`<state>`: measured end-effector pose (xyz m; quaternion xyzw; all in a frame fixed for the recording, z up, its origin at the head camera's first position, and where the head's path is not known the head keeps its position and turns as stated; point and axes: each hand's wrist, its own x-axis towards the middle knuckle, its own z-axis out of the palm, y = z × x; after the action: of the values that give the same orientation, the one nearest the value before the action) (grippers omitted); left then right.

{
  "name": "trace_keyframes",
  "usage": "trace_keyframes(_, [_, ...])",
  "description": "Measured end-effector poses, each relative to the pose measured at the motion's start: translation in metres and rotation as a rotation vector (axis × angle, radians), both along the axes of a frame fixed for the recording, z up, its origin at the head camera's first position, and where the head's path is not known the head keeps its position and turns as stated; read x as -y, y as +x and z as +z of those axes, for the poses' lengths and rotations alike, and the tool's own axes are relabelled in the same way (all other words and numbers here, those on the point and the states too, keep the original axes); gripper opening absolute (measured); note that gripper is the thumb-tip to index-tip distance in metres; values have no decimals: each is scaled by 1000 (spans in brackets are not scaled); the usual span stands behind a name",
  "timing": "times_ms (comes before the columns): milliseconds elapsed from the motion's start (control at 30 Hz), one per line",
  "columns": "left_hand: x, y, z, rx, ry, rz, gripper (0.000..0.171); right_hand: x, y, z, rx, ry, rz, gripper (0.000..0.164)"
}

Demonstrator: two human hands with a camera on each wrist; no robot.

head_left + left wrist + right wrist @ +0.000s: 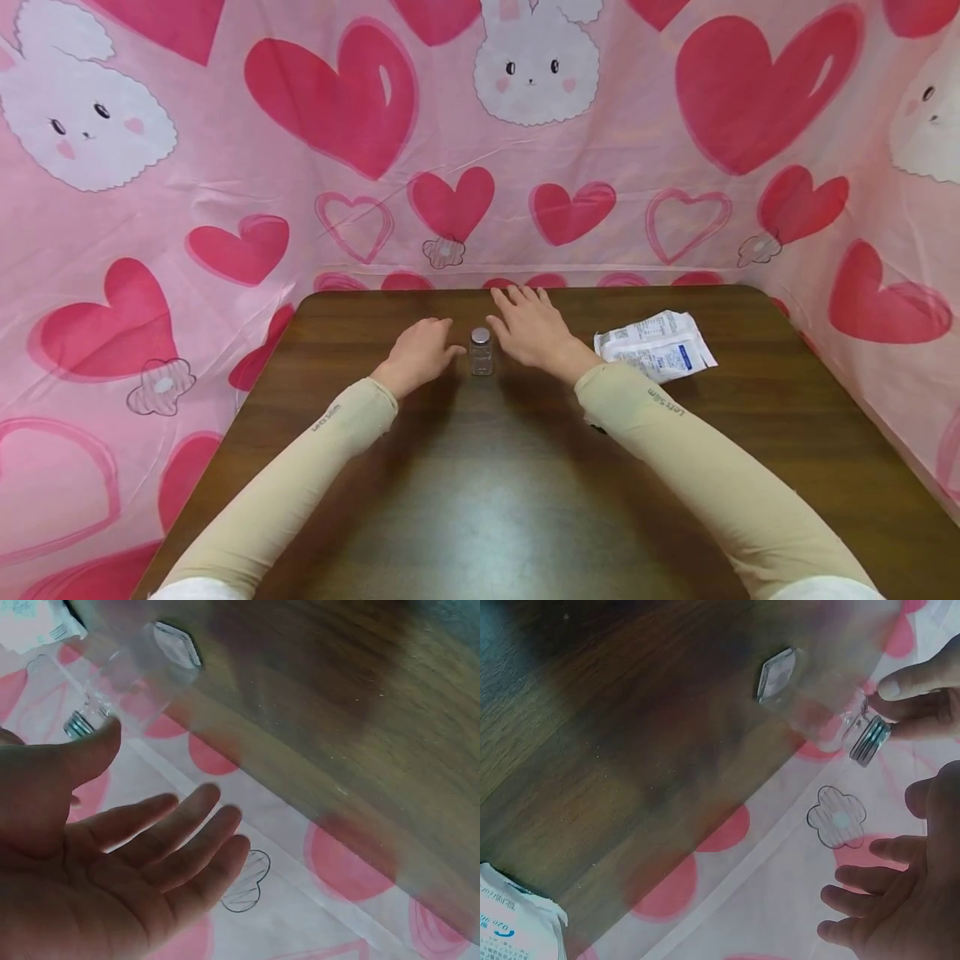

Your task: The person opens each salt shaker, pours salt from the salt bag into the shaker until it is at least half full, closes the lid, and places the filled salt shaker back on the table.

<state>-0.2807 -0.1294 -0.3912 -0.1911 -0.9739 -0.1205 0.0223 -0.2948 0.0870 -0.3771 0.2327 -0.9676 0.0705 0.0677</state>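
A small clear glass jar (482, 358) with a silver screw lid (480, 336) stands upright on the brown table, between the two hands. To its left, the left hand (422, 354) points its thumb at the jar. Its fingers look loose and hold nothing in the left wrist view, where the jar (139, 686) overlaps the thumb tip. On the other side, the right hand (536, 329) has its fingers spread, palm down, with the thumb near the lid. The right wrist view shows the right hand (900, 885) holding nothing, apart from the jar (821, 712).
A white printed packet (656, 346) lies on the table right of the right hand, partly behind the wrist. The wooden table (480, 500) ends at a pink cloth (510, 150) with hearts and rabbits, which hangs behind and along both sides.
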Motion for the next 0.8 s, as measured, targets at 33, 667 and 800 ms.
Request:
trace_keyframes(33, [-1, 0, 0, 13, 11, -3, 47, 1, 0, 0, -4, -2, 3, 61])
trace_keyframes(667, [-14, -7, -12, 111, 217, -40, 49, 25, 10, -8, 25, 28, 41, 47])
trace_keyframes(800, [-15, -7, -15, 139, 258, -29, 49, 28, 12, -9, 31, 15, 31, 44])
